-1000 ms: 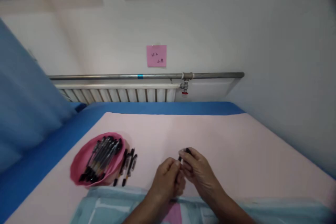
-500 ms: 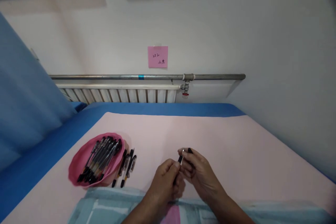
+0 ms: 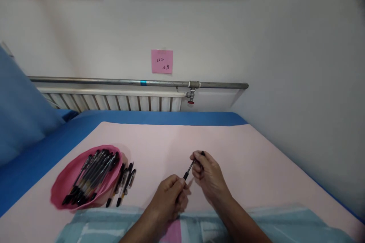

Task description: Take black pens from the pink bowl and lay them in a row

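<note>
My left hand (image 3: 170, 196) is closed around a pen barrel (image 3: 186, 175), whose black end pokes out past the thumb. A thin dark pen refill (image 3: 191, 166) runs slantwise from that end up to my right hand (image 3: 210, 174), which pinches it between thumb and fingers. The black tip of another pen part (image 3: 203, 153) sticks up from the right hand; most of it is hidden by the fingers. To the left, several loose pens and pen pieces (image 3: 123, 186) lie beside a pink scalloped bowl (image 3: 58, 182) heaped with black-capped clear pens (image 3: 94, 174).
The pink tabletop (image 3: 159, 144) has a blue border (image 3: 165, 117). Blue-green patterned cloth (image 3: 99, 224) lies along the near edge. Behind stand a white radiator (image 3: 137, 102) and a metal pipe (image 3: 114, 81); a pink note (image 3: 162, 61) is on the wall. A blue curtain (image 3: 19, 114) hangs at left.
My hands have drawn a little apart, the right one up and away, and a length of the thin refill now shows between them. The whole view has shifted slightly rightward.
</note>
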{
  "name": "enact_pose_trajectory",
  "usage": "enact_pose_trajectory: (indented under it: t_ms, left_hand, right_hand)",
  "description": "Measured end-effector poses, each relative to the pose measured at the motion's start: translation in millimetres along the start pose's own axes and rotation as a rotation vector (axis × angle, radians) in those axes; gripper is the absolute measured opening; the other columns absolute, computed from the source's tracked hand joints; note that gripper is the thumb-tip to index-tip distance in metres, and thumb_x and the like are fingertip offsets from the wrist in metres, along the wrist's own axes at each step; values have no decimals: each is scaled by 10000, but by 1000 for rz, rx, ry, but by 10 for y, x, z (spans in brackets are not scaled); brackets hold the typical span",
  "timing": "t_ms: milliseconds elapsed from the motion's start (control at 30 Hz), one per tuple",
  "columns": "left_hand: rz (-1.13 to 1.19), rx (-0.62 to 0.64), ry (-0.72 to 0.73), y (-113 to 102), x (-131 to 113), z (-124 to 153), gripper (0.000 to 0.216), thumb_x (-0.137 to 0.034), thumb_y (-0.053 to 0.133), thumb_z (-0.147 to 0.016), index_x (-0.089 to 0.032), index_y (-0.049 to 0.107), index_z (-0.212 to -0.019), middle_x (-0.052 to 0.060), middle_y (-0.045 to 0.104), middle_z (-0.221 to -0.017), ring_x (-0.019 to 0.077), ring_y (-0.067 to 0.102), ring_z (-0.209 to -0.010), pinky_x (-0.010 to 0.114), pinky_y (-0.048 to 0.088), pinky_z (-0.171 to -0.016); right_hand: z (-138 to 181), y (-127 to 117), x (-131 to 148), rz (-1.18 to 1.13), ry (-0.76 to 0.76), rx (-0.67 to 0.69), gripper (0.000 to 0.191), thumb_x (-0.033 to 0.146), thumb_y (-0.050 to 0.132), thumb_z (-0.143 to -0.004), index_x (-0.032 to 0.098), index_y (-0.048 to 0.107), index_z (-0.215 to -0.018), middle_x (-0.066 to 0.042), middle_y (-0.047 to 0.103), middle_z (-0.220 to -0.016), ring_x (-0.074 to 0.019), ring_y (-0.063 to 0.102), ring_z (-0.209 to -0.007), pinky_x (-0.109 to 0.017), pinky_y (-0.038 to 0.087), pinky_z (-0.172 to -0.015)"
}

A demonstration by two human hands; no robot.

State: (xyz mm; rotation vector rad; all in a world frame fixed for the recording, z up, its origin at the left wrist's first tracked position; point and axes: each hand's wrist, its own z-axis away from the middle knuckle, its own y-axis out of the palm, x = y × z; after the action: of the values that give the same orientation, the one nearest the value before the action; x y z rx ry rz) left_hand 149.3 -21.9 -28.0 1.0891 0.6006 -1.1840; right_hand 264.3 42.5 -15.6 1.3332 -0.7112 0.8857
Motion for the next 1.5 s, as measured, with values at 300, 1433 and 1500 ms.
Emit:
enact_pose_trajectory:
  t_ms: [300, 1433, 1500]
  left_hand:
    - [-161, 24, -68, -59, -48, 40, 245, -416, 502, -723, -174, 473, -727, -101, 382, -437, 14, 199, -287, 167, 99, -313]
    - [-1492, -600, -28, -685, -434, 41, 264, -264, 360, -859, -133, 579, -928, 129, 636, -962, 227, 613, -864, 292, 393, -705]
    - [-1471, -607, 18, -650, -415, 39, 270, -297, 348, -871, -152, 571, -916, 105, 633, -939, 218, 609, -845, 285, 384, -691]
  right_hand:
    - [-201, -214, 180, -22, -158, -204, 225, 266, 711, -586, 163, 540, -690, 33, 556, -639, -32, 395, -412, -153, 261, -323]
    - [-633, 752, -692, 418, 172, 186, 113, 267, 549, -688, 176, 486, -666, 44, 526, -514, -45, 370, -351, -162, 249, -309]
    - [-622, 748, -653, 381, 217, 177, 123, 275, 555, -686, 176, 483, -668, 45, 521, -515, -42, 368, -348, -159, 238, -310]
